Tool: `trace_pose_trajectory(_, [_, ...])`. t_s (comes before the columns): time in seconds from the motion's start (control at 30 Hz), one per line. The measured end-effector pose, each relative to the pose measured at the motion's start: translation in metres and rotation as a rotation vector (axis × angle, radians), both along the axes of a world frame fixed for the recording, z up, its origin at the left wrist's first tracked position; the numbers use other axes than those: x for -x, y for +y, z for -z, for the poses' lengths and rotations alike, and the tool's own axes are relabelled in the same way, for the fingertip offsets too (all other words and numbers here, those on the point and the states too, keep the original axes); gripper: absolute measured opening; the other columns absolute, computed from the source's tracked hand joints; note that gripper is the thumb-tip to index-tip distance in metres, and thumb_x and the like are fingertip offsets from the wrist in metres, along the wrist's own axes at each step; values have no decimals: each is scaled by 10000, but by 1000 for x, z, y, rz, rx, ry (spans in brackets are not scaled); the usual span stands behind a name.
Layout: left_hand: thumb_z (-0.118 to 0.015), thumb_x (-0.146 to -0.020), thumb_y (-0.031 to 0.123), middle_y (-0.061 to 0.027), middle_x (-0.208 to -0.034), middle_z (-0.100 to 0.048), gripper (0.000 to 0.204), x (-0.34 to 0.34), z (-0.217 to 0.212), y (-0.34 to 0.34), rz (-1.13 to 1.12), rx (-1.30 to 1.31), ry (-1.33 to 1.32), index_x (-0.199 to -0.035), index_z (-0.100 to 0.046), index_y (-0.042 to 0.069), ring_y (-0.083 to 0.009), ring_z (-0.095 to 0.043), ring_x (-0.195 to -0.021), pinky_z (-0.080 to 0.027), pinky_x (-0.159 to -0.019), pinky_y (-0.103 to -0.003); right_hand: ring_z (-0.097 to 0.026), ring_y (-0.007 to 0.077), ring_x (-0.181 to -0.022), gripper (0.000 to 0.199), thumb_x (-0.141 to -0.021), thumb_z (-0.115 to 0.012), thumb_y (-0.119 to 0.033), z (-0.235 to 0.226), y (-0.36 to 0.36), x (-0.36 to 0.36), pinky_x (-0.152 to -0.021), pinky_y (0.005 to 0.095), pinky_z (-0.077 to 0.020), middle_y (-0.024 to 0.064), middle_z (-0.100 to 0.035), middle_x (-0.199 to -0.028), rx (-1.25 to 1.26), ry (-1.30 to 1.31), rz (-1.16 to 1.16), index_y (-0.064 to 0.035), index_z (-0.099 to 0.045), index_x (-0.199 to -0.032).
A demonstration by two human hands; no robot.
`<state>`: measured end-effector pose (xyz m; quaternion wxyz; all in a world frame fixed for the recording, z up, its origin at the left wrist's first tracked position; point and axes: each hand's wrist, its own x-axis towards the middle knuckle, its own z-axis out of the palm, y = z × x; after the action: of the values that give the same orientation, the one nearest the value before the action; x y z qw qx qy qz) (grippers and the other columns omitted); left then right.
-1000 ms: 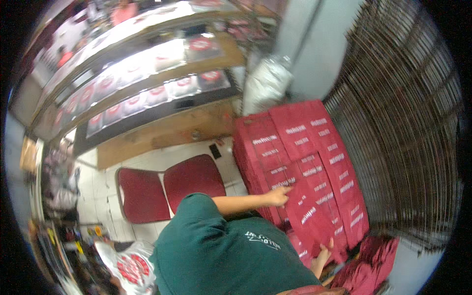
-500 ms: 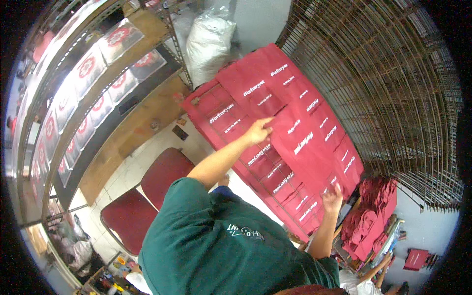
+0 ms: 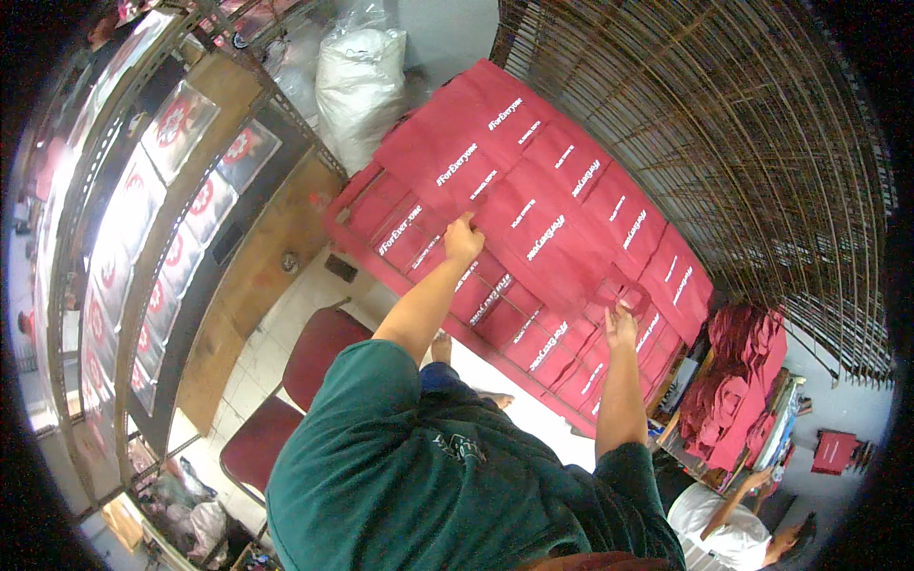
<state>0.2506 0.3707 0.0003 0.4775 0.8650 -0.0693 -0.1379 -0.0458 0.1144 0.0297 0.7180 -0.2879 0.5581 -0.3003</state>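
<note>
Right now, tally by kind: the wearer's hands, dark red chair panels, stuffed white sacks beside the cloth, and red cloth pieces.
Left hand and right hand: 2
Dark red chair panels: 2
Stuffed white sack: 1
Red cloth pieces: overlapping, not countable
Total counted: 5

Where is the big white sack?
The white sack is near the top of the head view, left of centre, between the shelves and the red cloths.

Bulging white sack (image 3: 360, 100), maroon chair (image 3: 326, 356) on tiled floor (image 3: 257, 366), wire racks (image 3: 714, 162), metal-framed shelving (image 3: 221, 84), co-worker (image 3: 731, 533) in white shirt
</note>
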Motion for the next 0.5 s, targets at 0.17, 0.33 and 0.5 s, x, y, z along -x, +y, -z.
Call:
trace_pose_trajectory(0.17, [-578, -704, 108, -195, -928, -629, 370, -6, -2, 1, -8, -102, -50, -1071, -598, 68, -344, -595, -902, -467, -807, -417, -492, 236, -983, 289, -812, -532, 19, -6, 4, -12, -919, 376, -470, 125, -477, -1051, 12, 23, 20, -26, -494, -1096])
trace_pose_trajectory(0.33, [-600, -701, 117, -189, -945, -629, 360, -11, 11, 1, 8, -90, -48, -1055, -600, 48, -354, -592, -901, -466, -812, -418, -514, 249, -963, 284, -807, -526, 32, -6, 11, -11, -881, 373, -500, 124, -477, -1038, 40, 69, -11, -19, -468, -1080])
trace_pose_trajectory(0.5, [-608, -704, 132, -190, -945, -629, 350, -14, 17, 4, 37, -142, -103, -1045, -607, 54, -348, -594, -912, -464, -812, -416, -520, 254, -970, 348, -805, -514, 38, 2, 9, -4, -859, 386, -516, 140, -470, -1037, 80, -15, 11, -20, -391, -1125])
